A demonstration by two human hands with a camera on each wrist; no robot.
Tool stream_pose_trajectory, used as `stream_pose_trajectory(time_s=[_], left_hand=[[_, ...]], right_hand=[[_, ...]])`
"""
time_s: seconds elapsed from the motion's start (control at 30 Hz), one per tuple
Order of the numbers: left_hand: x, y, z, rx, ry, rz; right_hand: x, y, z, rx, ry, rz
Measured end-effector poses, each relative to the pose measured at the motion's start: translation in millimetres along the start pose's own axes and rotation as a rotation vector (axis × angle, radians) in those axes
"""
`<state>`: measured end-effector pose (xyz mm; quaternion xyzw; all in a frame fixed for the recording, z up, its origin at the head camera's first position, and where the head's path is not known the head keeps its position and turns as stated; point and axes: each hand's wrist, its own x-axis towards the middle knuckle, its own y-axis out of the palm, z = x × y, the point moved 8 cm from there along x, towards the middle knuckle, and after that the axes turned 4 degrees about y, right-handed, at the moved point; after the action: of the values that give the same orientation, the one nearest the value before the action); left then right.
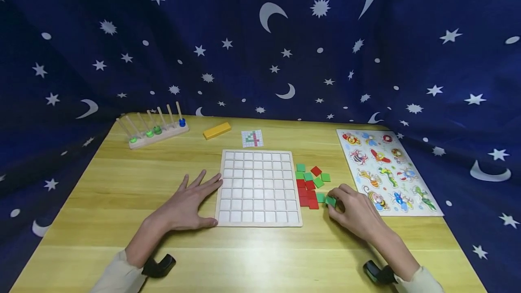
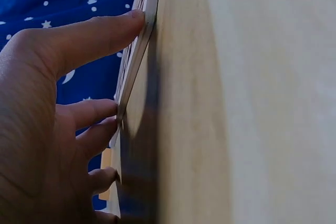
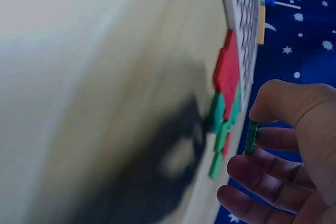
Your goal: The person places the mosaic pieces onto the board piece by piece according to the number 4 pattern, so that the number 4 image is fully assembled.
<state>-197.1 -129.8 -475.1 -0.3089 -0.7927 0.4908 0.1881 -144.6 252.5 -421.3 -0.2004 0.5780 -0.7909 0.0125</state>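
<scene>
Green tile (image 1: pixel 331 201) part-hidden, pinched by right hand (image 1: pixel 357 210), which partly masks insect puzzle (image 1: pixel 391 176); left hand (image 1: pixel 184 205) splayed against grid board (image 1: pixel 258 193).

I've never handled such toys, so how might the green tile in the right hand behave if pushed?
The green tile is probably stiff: its edge looks straight where the right hand pinches it. Small and thin, it is likely light. Its flat shape suggests sliding rather than rolling.

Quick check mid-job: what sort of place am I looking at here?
Probably a child's play or learning corner, though I can't tell whose. A wooden table holds a grid board and a picture puzzle, with a blue moon-and-star cloth hanging behind.
</scene>
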Motion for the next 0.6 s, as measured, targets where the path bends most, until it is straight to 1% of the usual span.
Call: stream_pose_trajectory(time_s=[0.2, 0.3, 0.37, 0.5, 0.6], left_hand=[[0.1, 0.6, 0.4, -0.014, -0.006, -0.019], [0.1, 1.2, 0.0, -0.029, -0.007, -0.015], [0.5, 1.6, 0.0, -0.03, -0.008, -0.014], [1.0, 1.8, 0.7, -0.021, -0.012, -0.016], [0.6, 1.4, 0.7, -0.019, -0.013, -0.018]], right_hand=[[17.4, -5.3, 12.7, 0.048, -0.062, -0.042], [28.4, -3.2, 19.8, 0.069, -0.083, -0.052], [36.8, 0.2, 24.9, 0.08, -0.094, -0.045], [55.5, 7.0, 33.6, 0.092, -0.098, -0.033], [70.8, 11.2, 37.9, 0.098, -0.085, -0.026]])
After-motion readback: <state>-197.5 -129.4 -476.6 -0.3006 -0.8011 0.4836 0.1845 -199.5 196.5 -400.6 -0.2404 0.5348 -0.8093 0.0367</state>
